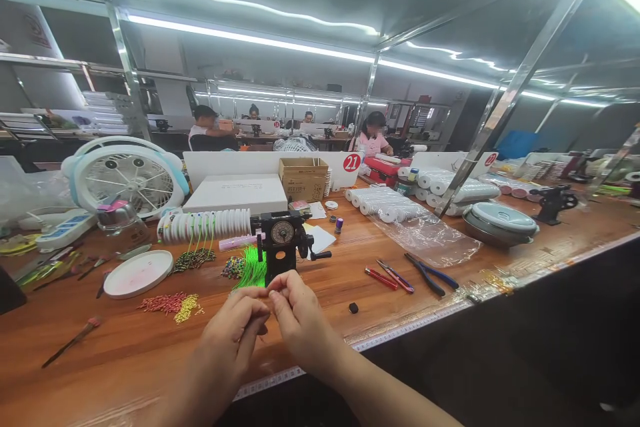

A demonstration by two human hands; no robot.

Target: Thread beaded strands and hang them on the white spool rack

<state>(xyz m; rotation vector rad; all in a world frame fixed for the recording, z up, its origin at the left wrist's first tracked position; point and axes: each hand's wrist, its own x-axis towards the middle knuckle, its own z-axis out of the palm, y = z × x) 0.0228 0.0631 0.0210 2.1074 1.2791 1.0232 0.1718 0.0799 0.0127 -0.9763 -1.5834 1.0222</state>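
My left hand (234, 327) and my right hand (296, 315) meet over the front of the wooden table, both closed in a pinch with fingertips nearly touching. What they pinch is too small to make out. Just beyond them stands a black hand-cranked machine (281, 260) with a round dial, and a row of white spools (207, 223) extends to its left. Bright green strands (253, 268) hang beside a pile of multicoloured beads (233, 267). Left of my hands lie small red pieces (163, 303) and small yellow pieces (187, 308).
Pliers (431, 275), red-handled tools (390, 276) and a black bit (353, 308) lie to the right. A white round tray (139, 273), a brush (73, 341) and a fan (127, 177) occupy the left. Wrapped white rolls (385, 203) stand further back; several people sit beyond.
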